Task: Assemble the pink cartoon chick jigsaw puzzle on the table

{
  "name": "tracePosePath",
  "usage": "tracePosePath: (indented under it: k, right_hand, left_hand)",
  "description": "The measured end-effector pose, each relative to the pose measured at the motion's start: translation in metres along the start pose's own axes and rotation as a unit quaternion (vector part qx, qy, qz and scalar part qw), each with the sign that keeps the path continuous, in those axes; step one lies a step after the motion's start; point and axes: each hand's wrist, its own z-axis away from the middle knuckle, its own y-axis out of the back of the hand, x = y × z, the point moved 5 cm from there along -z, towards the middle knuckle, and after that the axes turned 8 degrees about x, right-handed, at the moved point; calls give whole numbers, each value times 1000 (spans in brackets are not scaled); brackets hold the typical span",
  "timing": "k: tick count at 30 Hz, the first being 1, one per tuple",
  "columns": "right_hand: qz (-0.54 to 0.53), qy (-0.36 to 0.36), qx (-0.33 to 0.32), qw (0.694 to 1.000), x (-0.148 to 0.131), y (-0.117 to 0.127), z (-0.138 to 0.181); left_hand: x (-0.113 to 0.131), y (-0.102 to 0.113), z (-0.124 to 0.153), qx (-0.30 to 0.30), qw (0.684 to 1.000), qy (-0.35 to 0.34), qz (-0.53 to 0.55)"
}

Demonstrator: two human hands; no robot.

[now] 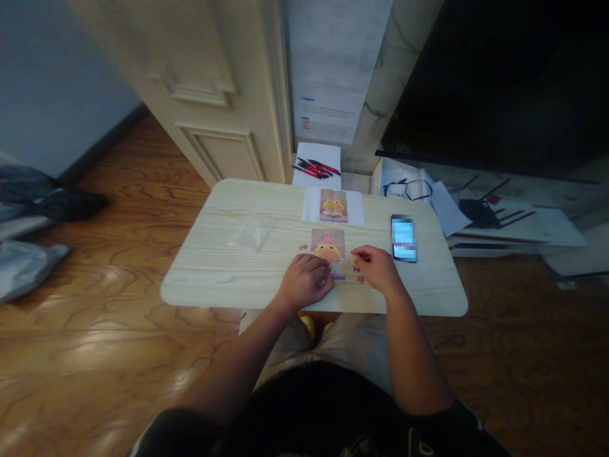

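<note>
Two hands work a half-built puzzle mid-table: left hand curled on its lower edge, right hand pinching a loose piece, which likely needs turning to fit.

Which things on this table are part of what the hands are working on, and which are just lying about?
In use: jigsaw puzzle, loose pieces, reference picture, left hand, right hand.
Lying about: phone, clear plastic bag, red pens, glasses.
</note>
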Motion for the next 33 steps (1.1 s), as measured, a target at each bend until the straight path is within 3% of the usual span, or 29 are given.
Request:
tracePosePath:
  k: [5, 12, 16, 26, 33]
  right_hand:
    - [26, 61, 8, 998, -12, -10, 11]
    - [181, 125, 2, 976, -22, -20, 13]
    - [202, 138, 5, 970, -19, -19, 12]
    - [170, 144, 33, 974, -15, -17, 11]
    - [112, 99, 72, 986, 1, 14, 14]
  left_hand:
    - [-3, 5, 3, 24, 1000, 10, 8]
    - [-17, 20, 0, 124, 985, 115, 30]
    - [-29, 24, 2, 178, 967, 177, 51]
    - [-37, 18, 3, 172, 961, 198, 87]
    - [-40, 16, 5, 172, 959, 200, 99]
